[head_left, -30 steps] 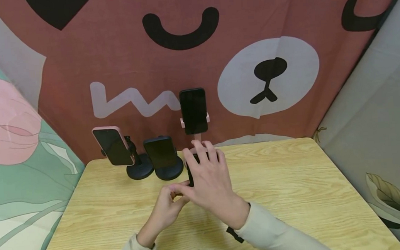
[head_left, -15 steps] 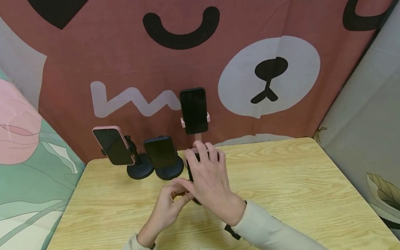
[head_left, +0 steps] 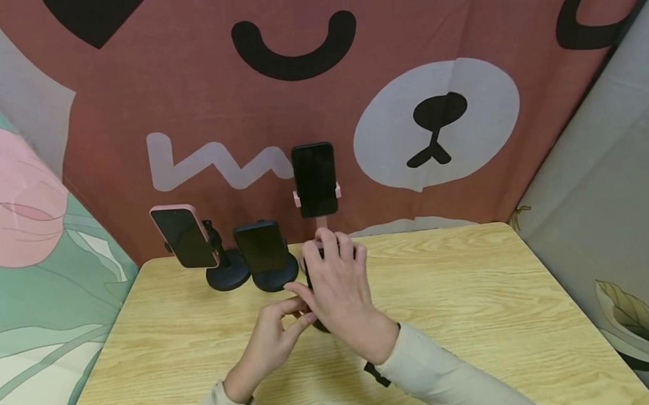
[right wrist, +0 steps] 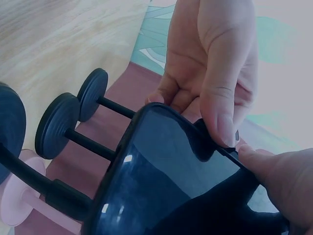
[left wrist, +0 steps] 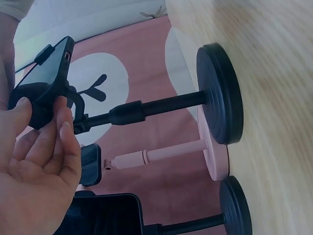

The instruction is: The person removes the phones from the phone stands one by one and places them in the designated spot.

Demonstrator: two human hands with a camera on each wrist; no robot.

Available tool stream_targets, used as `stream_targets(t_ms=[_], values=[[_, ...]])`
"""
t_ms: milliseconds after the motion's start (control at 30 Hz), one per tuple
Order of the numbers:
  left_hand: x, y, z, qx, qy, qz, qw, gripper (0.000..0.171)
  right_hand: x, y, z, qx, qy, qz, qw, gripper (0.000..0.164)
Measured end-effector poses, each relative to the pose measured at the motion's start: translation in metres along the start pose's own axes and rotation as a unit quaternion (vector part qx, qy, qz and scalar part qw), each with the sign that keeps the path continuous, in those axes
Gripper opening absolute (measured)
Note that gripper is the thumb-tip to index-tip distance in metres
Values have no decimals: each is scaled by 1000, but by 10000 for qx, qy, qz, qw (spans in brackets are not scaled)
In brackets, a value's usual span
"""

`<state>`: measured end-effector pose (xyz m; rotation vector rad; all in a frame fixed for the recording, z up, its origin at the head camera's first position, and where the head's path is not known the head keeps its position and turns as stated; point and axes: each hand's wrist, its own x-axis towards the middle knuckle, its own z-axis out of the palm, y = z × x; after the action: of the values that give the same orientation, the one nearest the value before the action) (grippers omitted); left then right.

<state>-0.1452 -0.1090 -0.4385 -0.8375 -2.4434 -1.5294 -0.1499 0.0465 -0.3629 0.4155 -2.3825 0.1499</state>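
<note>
A black phone (right wrist: 161, 166) sits tilted in a black phone stand (left wrist: 127, 112), whose round base (left wrist: 220, 93) rests on the table. In the left wrist view, my left hand (head_left: 272, 338) pinches the stand's black clamp (right wrist: 203, 147) at the phone's side, thumb in front and fingers behind. From above, my right hand (head_left: 342, 292) covers most of the phone in the head view and grips its edges, fingers bent over the far side. Its thumb (right wrist: 274, 171) lies along the phone's near edge, close to the left thumb.
Behind the hands, a phone stands in a pink holder (left wrist: 161, 152). To the left are a pink-edged phone (head_left: 184, 237) and another dark phone (head_left: 261, 248), both on black round-based stands. A bear-print cloth (head_left: 210, 97) hangs behind the wooden table (head_left: 450, 300).
My right hand has shifted slightly, and its thumb has lifted away from the left fingers. The left fingers have moved a little at the clamp. The other stands stay put.
</note>
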Motion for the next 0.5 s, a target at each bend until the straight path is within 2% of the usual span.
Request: stream_targets(t_ms=[233, 500], values=[[-1, 4, 1, 432, 122, 144, 9989, 19, 3, -1, -4, -108, -251, -14, 9996, 61], [-3, 9, -1, 391, 12, 19, 9992, 23, 3, -1, -4, -34, -292, -107, 9995, 56]])
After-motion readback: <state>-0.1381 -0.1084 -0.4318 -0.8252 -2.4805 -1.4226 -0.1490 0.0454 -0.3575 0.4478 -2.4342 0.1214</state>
